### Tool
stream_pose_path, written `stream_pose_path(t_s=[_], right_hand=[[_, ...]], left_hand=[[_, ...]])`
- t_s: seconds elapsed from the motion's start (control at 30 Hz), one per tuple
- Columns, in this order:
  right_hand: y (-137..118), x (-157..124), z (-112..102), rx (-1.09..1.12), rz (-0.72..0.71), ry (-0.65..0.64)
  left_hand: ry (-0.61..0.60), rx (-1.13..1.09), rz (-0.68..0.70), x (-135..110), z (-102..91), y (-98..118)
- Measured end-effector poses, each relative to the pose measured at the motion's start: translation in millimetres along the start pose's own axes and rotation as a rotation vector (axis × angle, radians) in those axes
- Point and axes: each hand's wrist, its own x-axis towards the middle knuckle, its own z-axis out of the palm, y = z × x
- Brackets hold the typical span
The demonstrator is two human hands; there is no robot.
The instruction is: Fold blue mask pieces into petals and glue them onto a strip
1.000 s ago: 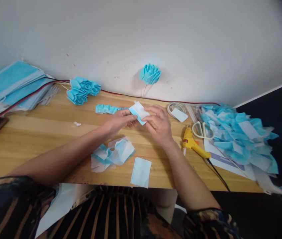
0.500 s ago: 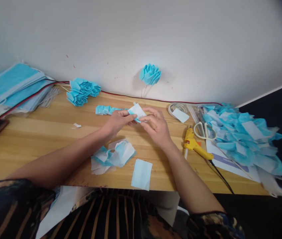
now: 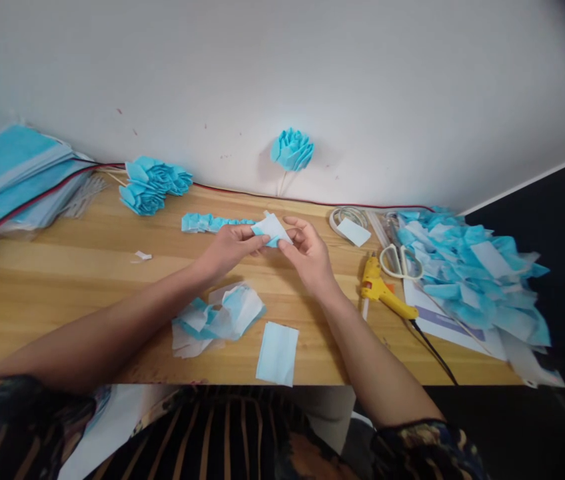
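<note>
You are gripping the blue-and-white piece (image 3: 273, 230) by its near edge with your left hand (image 3: 230, 245) and right hand (image 3: 309, 256), above the surface (image 3: 82, 280). Pale blue sheets (image 3: 277, 353) are lying at the front edge (image 3: 322, 382). The yellow glue gun (image 3: 374, 287) is resting right of your right forearm (image 3: 372, 360), a gap separating them.

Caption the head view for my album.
Left hand and right hand hold a folded blue-and-white sheet, glue gun at right.

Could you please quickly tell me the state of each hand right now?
Left hand: closed, holding the blue-and-white piece by its left side.
Right hand: closed, holding its right side.
</note>
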Motion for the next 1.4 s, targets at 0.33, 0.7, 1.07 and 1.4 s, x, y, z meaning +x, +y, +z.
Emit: stream_pose_path(t_s=[0.33, 0.7, 1.07, 1.4], right_hand=[[1, -1, 0, 0.051, 0.038, 0.006], [-1, -1, -3, 0.011, 0.075, -0.102], [-1, -1, 1, 0.089, 0.112, -0.041], [-9, -1, -9, -0.153, 0.024, 0.002]], left_hand=[[-0.11, -0.007, -0.005, 1, -2.5, -5], [-0.121, 0.163, 0.054, 1, -4.8, -3], [-0.146, -0.09, -0.019, 3, -4.0, -3], [-0.182, 0.143, 0.051, -3, -1.5, -3]])
